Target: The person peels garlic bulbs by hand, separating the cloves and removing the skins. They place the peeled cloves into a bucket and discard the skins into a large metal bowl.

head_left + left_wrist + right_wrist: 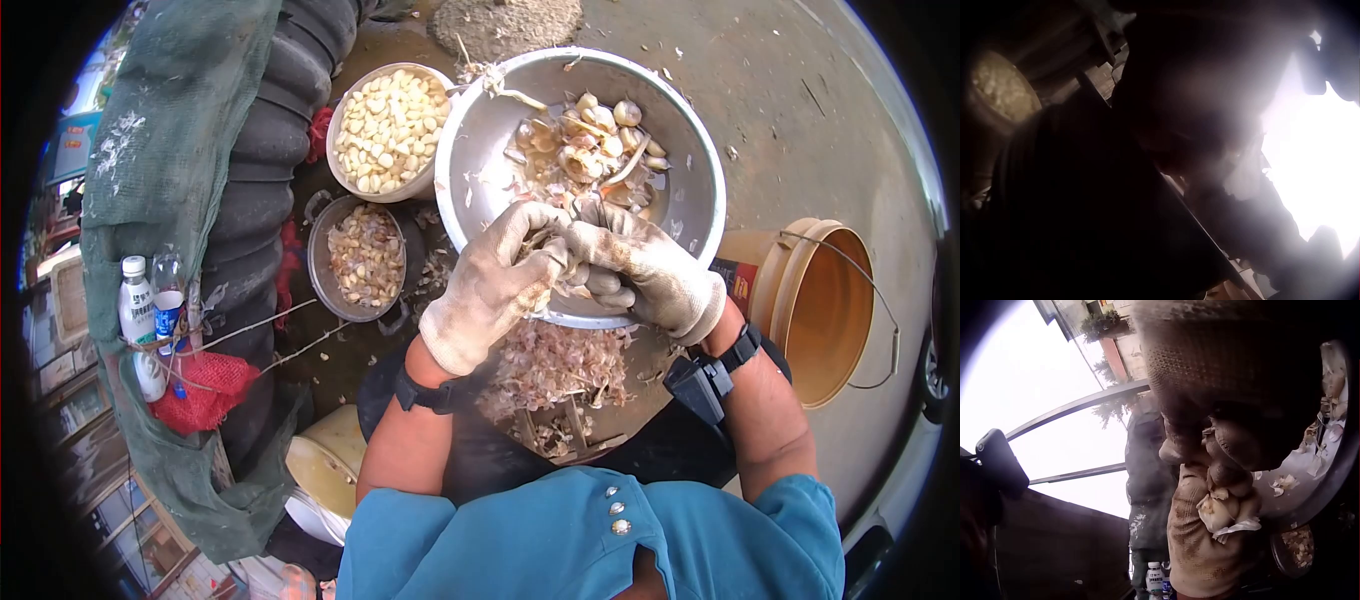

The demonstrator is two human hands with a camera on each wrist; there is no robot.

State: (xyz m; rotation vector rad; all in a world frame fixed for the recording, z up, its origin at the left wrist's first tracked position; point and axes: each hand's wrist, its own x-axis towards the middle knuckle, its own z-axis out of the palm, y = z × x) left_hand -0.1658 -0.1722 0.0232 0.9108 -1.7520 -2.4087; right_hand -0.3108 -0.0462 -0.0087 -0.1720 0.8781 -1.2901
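Observation:
Both hands wear pale, soiled knit gloves and meet over the near side of a metal basin [475, 165]. Between them is a garlic bulb [1217, 511] with loose papery skin, seen best in the right wrist view. The left hand [495, 285] grips it from one side, thumb and fingers bent. From the other side the right hand [655, 270] pinches at it, its lower fingers curled in. Garlic bulbs [590, 140] and shed skins lie in the basin beyond the hands. The left wrist view is mostly dark and glaring.
A pale bucket [422, 187] of peeled cloves and a small pot [314, 245] of unpeeled ones stand left of the basin. Garlic skins [555, 365] heap below it. A tan bucket [765, 265] lies tipped at right. Bottles [137, 310] and red mesh [207, 390] sit at left.

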